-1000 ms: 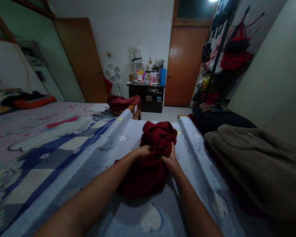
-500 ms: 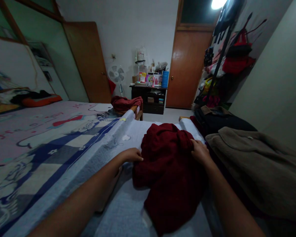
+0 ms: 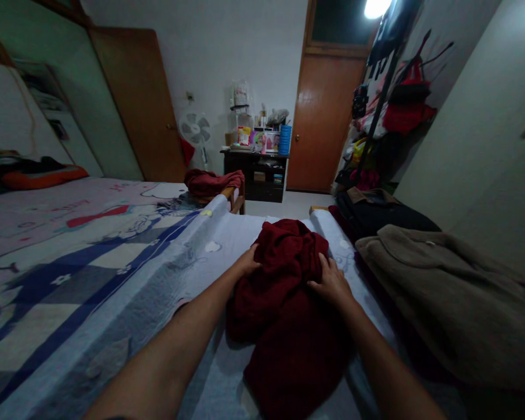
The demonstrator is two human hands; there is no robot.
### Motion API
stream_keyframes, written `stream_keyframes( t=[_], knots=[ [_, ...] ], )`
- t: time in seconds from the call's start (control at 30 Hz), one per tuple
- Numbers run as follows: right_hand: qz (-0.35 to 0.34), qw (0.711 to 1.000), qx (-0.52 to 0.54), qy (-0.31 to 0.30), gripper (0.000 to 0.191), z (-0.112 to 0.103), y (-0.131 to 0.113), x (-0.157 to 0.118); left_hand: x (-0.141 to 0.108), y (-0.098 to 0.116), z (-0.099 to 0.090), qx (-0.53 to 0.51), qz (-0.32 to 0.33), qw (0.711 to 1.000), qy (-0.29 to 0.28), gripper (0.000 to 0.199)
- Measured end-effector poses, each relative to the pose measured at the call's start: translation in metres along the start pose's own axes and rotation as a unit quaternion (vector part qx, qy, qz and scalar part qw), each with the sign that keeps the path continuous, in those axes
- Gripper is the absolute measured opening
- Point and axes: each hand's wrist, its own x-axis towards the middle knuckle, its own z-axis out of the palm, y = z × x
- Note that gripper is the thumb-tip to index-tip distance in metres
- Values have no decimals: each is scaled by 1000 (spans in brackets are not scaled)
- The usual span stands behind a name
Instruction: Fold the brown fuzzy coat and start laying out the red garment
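A dark red garment [image 3: 289, 315] lies bunched on the pale blue sheet [image 3: 210, 262], its top part crumpled and its lower part spread toward me. At the garment's upper left edge is my left hand [image 3: 248, 261], its fingers pressed against the cloth and partly hidden by it. My right hand [image 3: 332, 281] rests on the upper right of the garment, thumb and fingers spread apart on the fabric.
Folded brown clothing [image 3: 441, 280] and a dark garment [image 3: 382, 213] are piled on the right. A reddish cloth [image 3: 210, 182] lies on the wooden bed corner ahead. Left is a patterned blanket [image 3: 105, 256]. A fan [image 3: 195, 128] and black cabinet [image 3: 254, 175] stand farther back.
My left hand has moved up along the garment's left edge. My right hand has come inward onto the cloth, its fingers now spread. The garment's top is narrower, and the view has shifted slightly right.
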Motion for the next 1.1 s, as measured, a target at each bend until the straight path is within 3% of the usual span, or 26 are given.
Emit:
stream_keyframes(
  t=[0.1,0.17,0.3,0.37,0.47,0.53,0.6,0.7,0.77,0.8,0.83,0.9,1.0,1.1],
  knots=[
    [-33,999,9,-13,92,9,1,4,-4,6,0,-10,-13,1000,20,28],
    [-41,998,36,-22,91,9,5,9,-11,10,-11,-17,-24,998,63,17],
    [-81,989,121,-40,87,-8,9,20,-34,15,-60,-28,-47,979,198,20],
    [-123,975,183,-40,83,-23,4,23,-51,19,-89,-19,-63,944,322,19],
    [-165,946,273,-57,78,-49,-9,25,-80,30,-125,52,-72,903,420,21],
    [-177,933,302,-80,76,-64,-15,27,-99,37,-140,106,-105,882,446,24],
    [-171,935,290,-114,71,-73,-15,31,-114,40,-147,186,-141,900,369,22],
    [-107,972,141,-152,49,-78,-2,38,-130,36,-147,290,-175,936,99,15],
    [-46,988,-1,-145,34,-76,10,42,-135,32,-144,325,-182,926,-55,13],
    [-24,989,-52,-137,29,-74,16,44,-136,31,-143,344,-177,917,-91,13],
    [-10,988,-85,-130,25,-72,21,45,-135,31,-141,371,-166,909,-96,15],
    [-9,986,-102,-129,21,-70,25,47,-128,35,-138,429,-128,893,-48,24],
    [-37,984,-92,-147,30,-71,18,53,-104,42,-129,449,-58,892,13,46],
    [-100,985,11,-143,45,-70,-1,63,-73,38,-109,396,-13,918,-30,56]
  ],
)
